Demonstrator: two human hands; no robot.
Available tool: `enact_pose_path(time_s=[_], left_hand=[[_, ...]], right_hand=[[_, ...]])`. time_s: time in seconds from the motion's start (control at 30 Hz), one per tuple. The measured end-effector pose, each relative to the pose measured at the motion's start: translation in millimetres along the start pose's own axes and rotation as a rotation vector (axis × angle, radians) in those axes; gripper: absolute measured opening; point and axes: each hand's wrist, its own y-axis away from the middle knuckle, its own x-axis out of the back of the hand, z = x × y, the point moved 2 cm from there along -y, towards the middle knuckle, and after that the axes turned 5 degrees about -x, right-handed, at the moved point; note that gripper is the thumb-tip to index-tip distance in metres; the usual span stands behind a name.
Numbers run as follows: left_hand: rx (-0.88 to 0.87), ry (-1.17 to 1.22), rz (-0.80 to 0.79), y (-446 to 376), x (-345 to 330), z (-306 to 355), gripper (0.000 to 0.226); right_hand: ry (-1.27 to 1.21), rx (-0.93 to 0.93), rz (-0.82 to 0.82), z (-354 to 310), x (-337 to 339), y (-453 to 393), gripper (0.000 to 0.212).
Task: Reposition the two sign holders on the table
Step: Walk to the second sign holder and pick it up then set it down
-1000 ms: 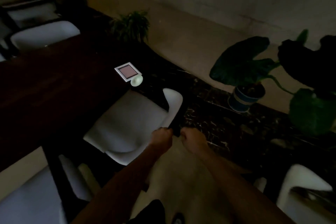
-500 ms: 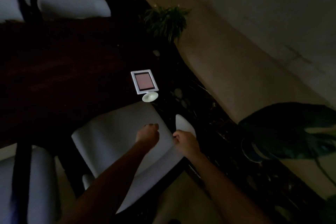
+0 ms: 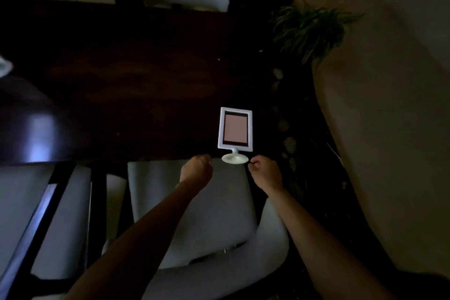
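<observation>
1. White plastic frames the one sign holder in view, which stands upright on a round foot near the right end of the dark wooden counter, just right of centre in the frame and close to the counter's near edge.
2. Its pinkish insert faces the camera, so the holder seems set to be read from this side of the counter.
3. Only this holder can be made out; a pale shape at the far left edge of the frame is too cut off to name, so the second holder's place cannot be told.
4. To the left of the foot, the left hand is curled into a loose fist with nothing in it and stops short of touching the foot.
5. On the other side, the right hand is likewise curled and empty, its thumb and forefinger pinched close together right at the rim of the foot (contact cannot be confirmed in this dim light).
6. Both hands flank the foot from either side, which reads as lining up for a two-sided hold low down, where the holder is steadiest.
7. A white chair sits tucked under the near edge, below the forearms, so the person reaches over its seat.
8. Judged from this, the repositioning has not yet begun.
</observation>
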Motion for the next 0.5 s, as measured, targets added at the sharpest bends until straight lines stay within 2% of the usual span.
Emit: enact_pose_path(time_s=[0.2, 0.3, 0.5], left_hand=[[0.179, 0.14, 0.105, -67, -16, 11, 0.022], [0.211, 0.185, 0.105, -89, -29, 14, 0.026], [0.286, 0.235, 0.08, -114, -58, 8, 0.03]], right_hand=[[-0.046, -0.044, -0.038, 8, -5, -90, 0.03], [-0.034, -0.069, -0.067, 14, -15, -115, 0.034], [-0.091, -0.094, -0.093, 23, -38, -142, 0.023]])
